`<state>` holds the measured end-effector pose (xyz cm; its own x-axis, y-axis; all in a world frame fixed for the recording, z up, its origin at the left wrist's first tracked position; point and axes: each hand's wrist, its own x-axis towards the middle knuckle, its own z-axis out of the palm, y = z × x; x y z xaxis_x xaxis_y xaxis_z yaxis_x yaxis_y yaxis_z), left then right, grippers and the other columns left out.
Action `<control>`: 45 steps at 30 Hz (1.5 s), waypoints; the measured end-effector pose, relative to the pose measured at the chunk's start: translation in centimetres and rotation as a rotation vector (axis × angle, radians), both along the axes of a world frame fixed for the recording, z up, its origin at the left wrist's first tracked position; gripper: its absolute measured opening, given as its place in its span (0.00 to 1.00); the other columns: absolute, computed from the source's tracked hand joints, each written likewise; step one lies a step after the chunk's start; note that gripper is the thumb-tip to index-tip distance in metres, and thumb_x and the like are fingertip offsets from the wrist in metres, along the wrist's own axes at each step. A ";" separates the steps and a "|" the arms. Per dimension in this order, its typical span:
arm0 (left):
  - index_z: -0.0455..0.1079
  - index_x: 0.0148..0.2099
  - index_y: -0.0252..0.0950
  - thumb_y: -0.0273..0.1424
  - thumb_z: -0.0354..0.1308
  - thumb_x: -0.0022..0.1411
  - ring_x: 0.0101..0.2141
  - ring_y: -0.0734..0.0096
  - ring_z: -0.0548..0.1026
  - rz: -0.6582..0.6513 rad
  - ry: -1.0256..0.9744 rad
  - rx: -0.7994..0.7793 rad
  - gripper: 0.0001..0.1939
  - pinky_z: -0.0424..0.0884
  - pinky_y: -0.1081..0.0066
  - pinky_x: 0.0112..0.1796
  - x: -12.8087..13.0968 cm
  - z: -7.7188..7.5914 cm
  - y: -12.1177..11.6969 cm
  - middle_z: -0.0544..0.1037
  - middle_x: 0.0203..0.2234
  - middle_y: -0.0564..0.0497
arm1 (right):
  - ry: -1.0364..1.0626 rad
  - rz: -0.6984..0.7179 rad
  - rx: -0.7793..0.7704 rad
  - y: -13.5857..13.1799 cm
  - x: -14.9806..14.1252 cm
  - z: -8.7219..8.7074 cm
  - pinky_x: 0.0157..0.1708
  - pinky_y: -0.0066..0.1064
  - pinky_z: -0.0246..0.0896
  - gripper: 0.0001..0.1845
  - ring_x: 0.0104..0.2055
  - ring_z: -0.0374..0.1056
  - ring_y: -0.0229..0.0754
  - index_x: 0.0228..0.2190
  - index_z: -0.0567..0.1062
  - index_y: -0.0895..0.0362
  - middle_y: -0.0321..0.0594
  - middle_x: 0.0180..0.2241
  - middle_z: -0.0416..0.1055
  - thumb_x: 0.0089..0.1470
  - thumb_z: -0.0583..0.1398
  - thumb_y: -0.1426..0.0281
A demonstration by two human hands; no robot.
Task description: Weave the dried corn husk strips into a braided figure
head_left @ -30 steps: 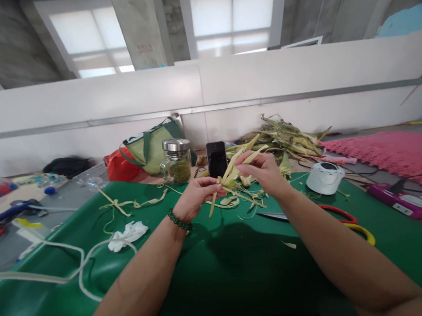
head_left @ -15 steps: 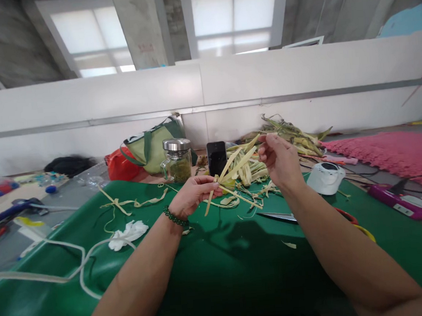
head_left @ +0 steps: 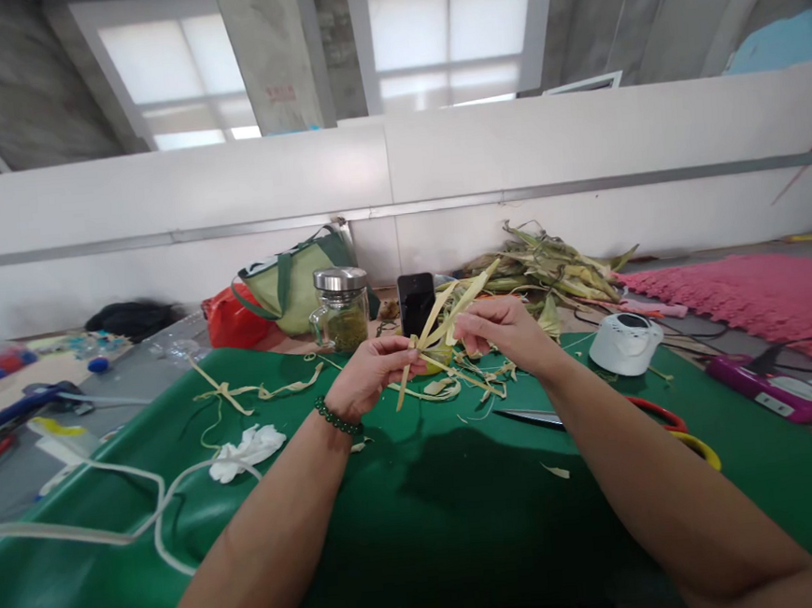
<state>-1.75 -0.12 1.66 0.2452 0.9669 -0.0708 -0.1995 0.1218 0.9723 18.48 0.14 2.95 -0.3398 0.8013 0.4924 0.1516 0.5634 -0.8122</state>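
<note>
Pale yellow corn husk strips point(head_left: 430, 317) cross at a small knot-like bundle. My left hand point(head_left: 377, 367), with a green bead bracelet at the wrist, pinches that bundle between thumb and fingers. Loose ends fan out from it, up to the right and down. Close by on the right, my right hand point(head_left: 496, 332) has its fingers curled together at one of the strips; the exact grip is partly hidden. Below my right forearm lie scissors point(head_left: 534, 417) with red and yellow handles, partly covered by the arm.
A green mat point(head_left: 411, 547) covers the work surface. Behind the hands stand a phone point(head_left: 416, 296), a lidded glass jar point(head_left: 345, 320) and a husk pile point(head_left: 564, 268). A white roll-like object point(head_left: 626, 345) is at right; crumpled tissue point(head_left: 247, 452) and a white cord point(head_left: 157, 520) lie left.
My right hand has come down and left, from the strips' far upper ends to close beside my left hand. My left hand holds the bundle in nearly the same place.
</note>
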 end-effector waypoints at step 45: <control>0.74 0.25 0.32 0.27 0.70 0.35 0.23 0.71 0.76 0.011 0.108 0.210 0.10 0.72 0.72 0.31 0.4 -0.7 0.2 0.78 0.19 0.53 | -0.176 -0.184 0.208 0.7 -1.3 -1.6 0.22 0.26 0.55 0.15 0.25 0.64 0.37 0.21 0.75 0.60 0.39 0.24 0.72 0.50 0.59 0.62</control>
